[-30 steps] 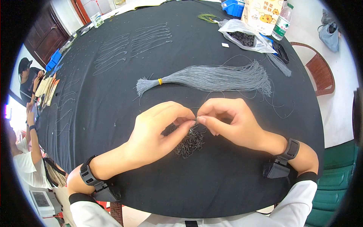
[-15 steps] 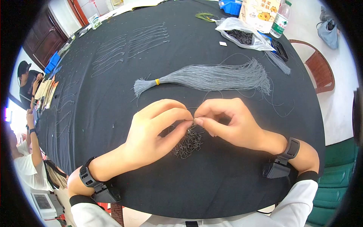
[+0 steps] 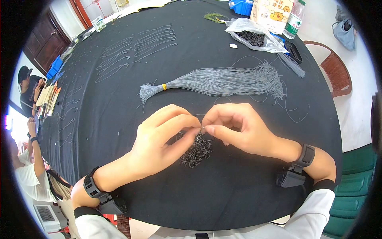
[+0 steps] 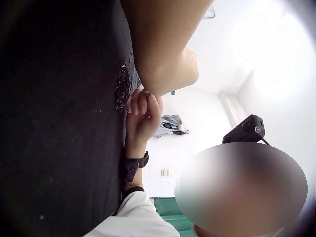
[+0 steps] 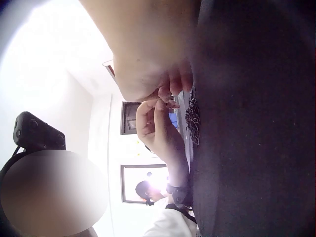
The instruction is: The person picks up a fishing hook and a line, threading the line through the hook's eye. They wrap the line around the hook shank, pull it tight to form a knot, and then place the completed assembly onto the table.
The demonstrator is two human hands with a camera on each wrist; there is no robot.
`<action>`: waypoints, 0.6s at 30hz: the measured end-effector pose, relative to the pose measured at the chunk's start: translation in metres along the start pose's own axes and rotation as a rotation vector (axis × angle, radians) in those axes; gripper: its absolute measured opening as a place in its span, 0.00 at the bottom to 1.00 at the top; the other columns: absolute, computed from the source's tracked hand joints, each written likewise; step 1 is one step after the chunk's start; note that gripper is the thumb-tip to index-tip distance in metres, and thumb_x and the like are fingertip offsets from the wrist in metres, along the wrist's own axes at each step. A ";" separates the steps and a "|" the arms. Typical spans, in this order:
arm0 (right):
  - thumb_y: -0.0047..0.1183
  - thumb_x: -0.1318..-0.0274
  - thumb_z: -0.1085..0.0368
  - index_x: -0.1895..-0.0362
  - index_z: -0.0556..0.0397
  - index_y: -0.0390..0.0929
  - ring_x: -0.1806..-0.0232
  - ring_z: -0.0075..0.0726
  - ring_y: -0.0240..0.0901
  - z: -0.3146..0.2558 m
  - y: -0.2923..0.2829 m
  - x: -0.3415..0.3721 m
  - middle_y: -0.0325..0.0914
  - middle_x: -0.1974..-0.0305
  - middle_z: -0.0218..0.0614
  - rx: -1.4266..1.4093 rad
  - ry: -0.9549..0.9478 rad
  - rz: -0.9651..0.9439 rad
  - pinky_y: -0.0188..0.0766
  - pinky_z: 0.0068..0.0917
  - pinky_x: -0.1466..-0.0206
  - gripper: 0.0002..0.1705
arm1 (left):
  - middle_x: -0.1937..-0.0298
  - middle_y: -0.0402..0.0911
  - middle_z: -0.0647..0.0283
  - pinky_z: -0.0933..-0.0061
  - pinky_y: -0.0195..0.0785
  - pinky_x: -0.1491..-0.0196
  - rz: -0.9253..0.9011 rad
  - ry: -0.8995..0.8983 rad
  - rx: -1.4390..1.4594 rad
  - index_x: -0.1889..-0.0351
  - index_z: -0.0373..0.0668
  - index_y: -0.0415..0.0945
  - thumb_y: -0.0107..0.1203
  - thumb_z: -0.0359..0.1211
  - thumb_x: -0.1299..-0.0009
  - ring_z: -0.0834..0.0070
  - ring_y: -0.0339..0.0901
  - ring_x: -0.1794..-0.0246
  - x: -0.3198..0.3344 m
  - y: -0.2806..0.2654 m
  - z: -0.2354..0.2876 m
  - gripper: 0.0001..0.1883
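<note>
Both hands meet fingertip to fingertip over a pile of dark metal hooks on the black cloth. The left hand pinches something tiny between thumb and forefinger; a thin grey line shows just behind its fingertips. The right hand pinches at the same spot, where a small bright speck shows between the two hands. What exactly each one holds is too small to tell. Beyond them lies a long bundle of grey cords, bound by a yellow band.
Looped cords lie in rows at the back left. Back right are a plastic bag of dark pieces, a bottle, a printed package and a black tray. Other people sit or stand at the left edge.
Both hands have shifted slightly left in the view, along with the table's contents. A small gap with a bright speck now shows between the fingertips; both pinches stay closed.
</note>
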State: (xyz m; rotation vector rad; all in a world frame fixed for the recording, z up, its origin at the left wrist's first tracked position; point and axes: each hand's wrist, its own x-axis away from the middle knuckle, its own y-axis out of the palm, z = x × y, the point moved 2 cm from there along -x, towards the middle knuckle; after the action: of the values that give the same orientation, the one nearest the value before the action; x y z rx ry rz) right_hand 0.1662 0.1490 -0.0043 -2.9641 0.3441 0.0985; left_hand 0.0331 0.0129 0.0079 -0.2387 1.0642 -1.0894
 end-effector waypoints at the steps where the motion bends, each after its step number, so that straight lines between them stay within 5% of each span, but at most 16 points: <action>1: 0.53 0.40 0.67 0.67 0.57 0.77 0.77 0.09 0.63 0.000 0.000 0.000 0.73 0.79 0.21 0.006 0.007 -0.003 0.58 0.14 0.75 0.06 | 0.66 0.78 0.59 0.74 0.71 0.65 -0.010 -0.004 -0.004 0.65 0.36 0.78 0.60 0.18 0.44 0.70 0.78 0.67 0.000 -0.001 0.001 0.09; 18: 0.54 0.41 0.67 0.69 0.57 0.77 0.78 0.09 0.59 0.003 0.000 0.000 0.69 0.82 0.19 -0.022 0.013 -0.020 0.54 0.15 0.76 0.06 | 0.67 0.78 0.57 0.74 0.71 0.63 -0.070 -0.079 0.109 0.67 0.35 0.76 0.58 0.18 0.44 0.70 0.78 0.67 -0.001 -0.002 0.004 0.08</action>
State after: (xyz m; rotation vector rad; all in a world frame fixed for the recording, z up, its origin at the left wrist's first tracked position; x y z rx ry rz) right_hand 0.1657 0.1500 -0.0069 -2.9901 0.3170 0.0813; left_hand 0.0350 0.0109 0.0119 -0.2309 0.9286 -1.1879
